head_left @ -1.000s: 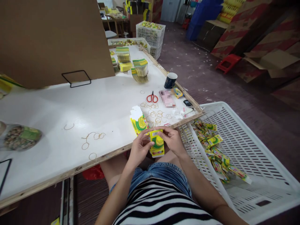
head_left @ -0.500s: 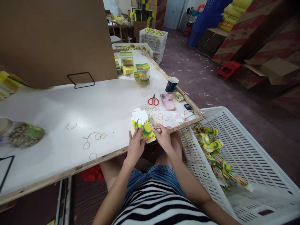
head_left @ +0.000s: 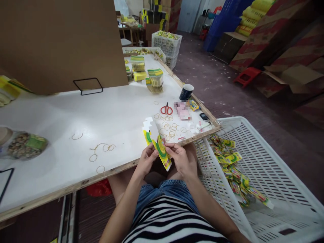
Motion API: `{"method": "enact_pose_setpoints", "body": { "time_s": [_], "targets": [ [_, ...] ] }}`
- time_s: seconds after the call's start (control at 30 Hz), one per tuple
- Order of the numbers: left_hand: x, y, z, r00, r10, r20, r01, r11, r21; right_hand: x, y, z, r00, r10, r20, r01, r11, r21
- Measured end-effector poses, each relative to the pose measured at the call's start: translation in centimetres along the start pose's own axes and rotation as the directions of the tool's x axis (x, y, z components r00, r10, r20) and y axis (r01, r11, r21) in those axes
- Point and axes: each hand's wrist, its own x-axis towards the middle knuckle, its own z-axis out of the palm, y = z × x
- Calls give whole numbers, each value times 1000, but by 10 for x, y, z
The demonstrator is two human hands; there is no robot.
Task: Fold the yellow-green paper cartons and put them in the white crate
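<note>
Over the table's front edge, a yellow and green printed card package (head_left: 162, 150) is tilted up between my two hands. My left hand (head_left: 148, 157) pinches its left side with thumb and fingers. On the opposite side, my right hand (head_left: 178, 157) grips the package's edge, fingers bent. Behind it, more yellow-green cards with white tabs (head_left: 149, 125) lie on the white tabletop. Several loose rubber bands (head_left: 167, 126) are scattered just beyond, near red-handled scissors (head_left: 166, 109).
A white plastic crate (head_left: 243, 123) with several yellow-green packages (head_left: 233, 157) stands at my right, against the table corner. On the table are a dark mug (head_left: 186, 92), stacks of cards (head_left: 155, 77), a jar (head_left: 26, 145) and a tall cardboard sheet (head_left: 63, 44).
The package has been lifted from lying nearly flat on the cards to a tilted position nearer my body. Both hands have moved back with it, and my left fingers now grip its side.
</note>
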Motion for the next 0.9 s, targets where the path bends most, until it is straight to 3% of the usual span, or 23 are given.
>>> {"method": "enact_pose_setpoints", "body": {
  "time_s": [0.13,0.3,0.47,0.53,0.7,0.9],
  "targets": [
    [-4,0,2,1000,10,-13,-10,1000,-7,-4,-5,-1,999,19,30,-18,999,-46],
    [-3,-5,2,978,9,-207,5,998,67,-8,-8,0,997,7,78,4,991,-131],
    [-5,2,12,966,76,-245,-29,982,188,-9,-5,2,988,-136,-69,110,951,-289],
    [-8,6,15,963,105,-248,-46,972,232,-10,-8,1,982,-178,-70,147,937,-316],
    [-15,15,10,993,49,-107,-14,952,305,-11,-27,-3,983,-160,90,180,938,-297],
    [-18,26,3,997,-59,52,49,983,176,-9,-42,-14,956,-72,283,148,955,-256]
  ]
}}
